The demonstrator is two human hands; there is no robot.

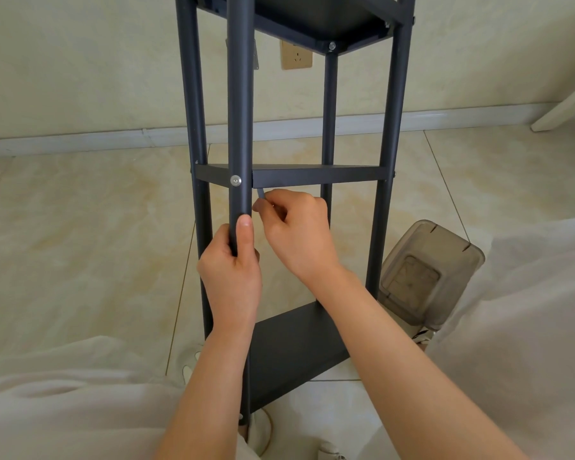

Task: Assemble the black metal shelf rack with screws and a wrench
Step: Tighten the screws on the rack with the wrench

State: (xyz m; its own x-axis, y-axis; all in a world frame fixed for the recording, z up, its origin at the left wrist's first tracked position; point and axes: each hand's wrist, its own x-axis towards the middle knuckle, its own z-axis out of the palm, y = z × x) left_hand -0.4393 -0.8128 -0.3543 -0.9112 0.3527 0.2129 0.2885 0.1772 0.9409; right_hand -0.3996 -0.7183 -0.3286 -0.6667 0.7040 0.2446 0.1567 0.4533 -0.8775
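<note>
The black metal shelf rack (392,94) stands upright on the tiled floor in front of me, with three shelves between round posts. My left hand (231,273) grips the near post (240,111) just below the middle shelf (316,175), thumb pointing up along the tube. A silver screw head (235,180) shows on that post at shelf height. My right hand (296,227) pinches a small grey wrench (261,193) right under the middle shelf's front edge, beside the post. The wrench's tip is hidden behind the shelf rim.
A translucent grey plastic container (429,273) lies on the floor to the right of the rack. A wall with a socket (296,58) is behind it. A white furniture leg (565,107) stands at the far right. My light trousers fill the lower corners.
</note>
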